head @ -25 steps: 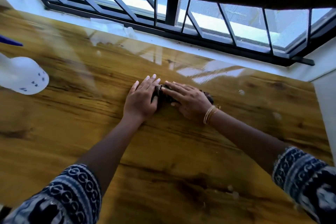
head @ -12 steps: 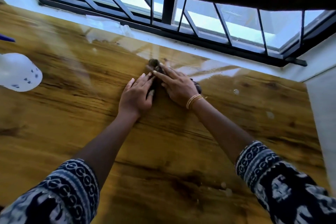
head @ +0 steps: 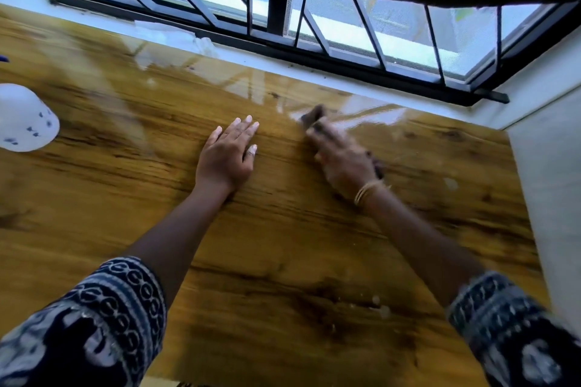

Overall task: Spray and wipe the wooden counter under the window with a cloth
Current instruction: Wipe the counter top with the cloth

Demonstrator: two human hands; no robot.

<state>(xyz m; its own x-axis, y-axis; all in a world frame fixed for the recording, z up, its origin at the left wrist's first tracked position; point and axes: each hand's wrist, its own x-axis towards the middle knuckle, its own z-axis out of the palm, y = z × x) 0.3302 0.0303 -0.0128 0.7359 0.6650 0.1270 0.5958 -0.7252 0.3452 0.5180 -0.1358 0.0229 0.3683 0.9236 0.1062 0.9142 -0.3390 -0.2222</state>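
My left hand (head: 227, 156) lies flat on the wooden counter (head: 283, 261) at mid-frame, fingers straight and together, holding nothing. My right hand (head: 344, 160), just right of it and apart from it, is motion-blurred; its fingers press down on the dark cloth (head: 314, 118), which shows past the fingertips toward the upper centre and again as a dark edge beside the wrist (how far the fingers curl round it I cannot tell through the blur). Gold bangles (head: 367, 192) sit on the right wrist. Cloth and hand are near the counter's far edge, close under the barred window (head: 345, 28). A white spray bottle (head: 25, 118) stands at the left edge of the frame, well apart from both hands. Pale specks (head: 382, 308) sit on the counter in the lower right. Patterned sleeves (head: 119, 308) cover both forearms at the bottom corners.
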